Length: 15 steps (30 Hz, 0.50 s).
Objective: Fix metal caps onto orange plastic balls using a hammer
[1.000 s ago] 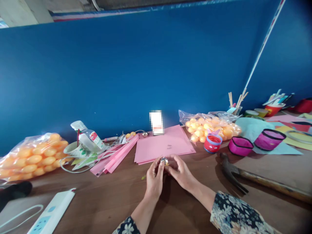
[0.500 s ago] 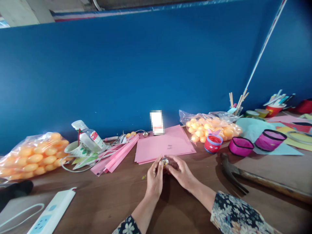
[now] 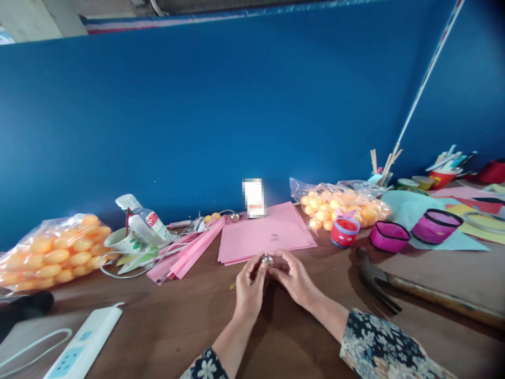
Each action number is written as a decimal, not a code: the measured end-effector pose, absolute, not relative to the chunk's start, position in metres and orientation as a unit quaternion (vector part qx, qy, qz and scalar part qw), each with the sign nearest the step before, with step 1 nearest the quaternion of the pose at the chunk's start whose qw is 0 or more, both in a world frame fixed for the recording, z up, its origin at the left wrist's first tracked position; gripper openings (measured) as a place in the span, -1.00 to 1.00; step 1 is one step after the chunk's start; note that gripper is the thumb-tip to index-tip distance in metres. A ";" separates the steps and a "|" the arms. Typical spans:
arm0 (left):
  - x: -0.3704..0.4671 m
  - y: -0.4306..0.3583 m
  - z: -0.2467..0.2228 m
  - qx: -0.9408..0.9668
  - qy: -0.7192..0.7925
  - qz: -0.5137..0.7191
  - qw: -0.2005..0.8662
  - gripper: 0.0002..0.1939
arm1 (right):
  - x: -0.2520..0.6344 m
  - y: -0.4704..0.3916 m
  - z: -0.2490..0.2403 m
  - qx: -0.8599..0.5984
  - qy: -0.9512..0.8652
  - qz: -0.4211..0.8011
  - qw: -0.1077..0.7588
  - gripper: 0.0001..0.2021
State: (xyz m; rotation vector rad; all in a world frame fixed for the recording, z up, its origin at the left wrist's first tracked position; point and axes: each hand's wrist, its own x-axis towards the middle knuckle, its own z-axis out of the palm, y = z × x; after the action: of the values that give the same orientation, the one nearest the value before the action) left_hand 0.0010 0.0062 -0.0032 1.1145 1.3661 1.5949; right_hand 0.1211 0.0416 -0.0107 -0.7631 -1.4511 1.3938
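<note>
A small shiny silver ball (image 3: 268,260), perhaps a bell, is pinched between the fingertips of both hands just above the brown table. My left hand (image 3: 250,289) grips it from the left, thumb on the near side and fingers curled behind. From the right, my right hand (image 3: 294,279) closes thumb and fingers on it. The fingers cover part of the ball, so its underside is hidden. Just beyond the hands lies a stack of pink paper sheets (image 3: 252,237) with small dark marks on the top one.
Bags of orange balls stand left (image 3: 55,255) and right (image 3: 339,202). A claw hammer (image 3: 434,292) lies to the right, near magenta fabric rings (image 3: 390,237) and a red cup-like ring (image 3: 344,232). A power strip (image 3: 84,342), plastic bottle (image 3: 145,223) and pink strips (image 3: 197,247) are left.
My fingers have shifted slightly around the silver ball, which appears turned a little. My left hand has moved slightly left; the things on the table stay where they were.
</note>
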 end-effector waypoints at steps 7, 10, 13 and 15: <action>0.001 0.007 -0.006 0.405 0.522 0.632 0.405 -0.60 | 0.121 0.041 -0.008 -0.309 -0.542 0.616 0.481 -0.67; 0.002 0.006 -0.007 0.374 0.504 0.635 0.449 -0.55 | 0.122 0.042 -0.006 -0.317 -0.521 0.630 0.480 -0.68; 0.002 0.006 -0.008 0.372 0.505 0.634 0.452 -0.55 | 0.123 0.042 -0.004 -0.297 -0.511 0.651 0.476 -0.70; 0.002 0.006 -0.008 0.374 0.509 0.634 0.447 -0.56 | 0.123 0.042 -0.003 -0.287 -0.508 0.658 0.476 -0.69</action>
State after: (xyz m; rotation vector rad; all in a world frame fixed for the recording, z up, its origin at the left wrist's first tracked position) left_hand 0.0015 0.0058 -0.0078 0.9268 1.2594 1.5688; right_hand 0.1226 0.0424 -0.0028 -0.7012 -1.2418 1.6079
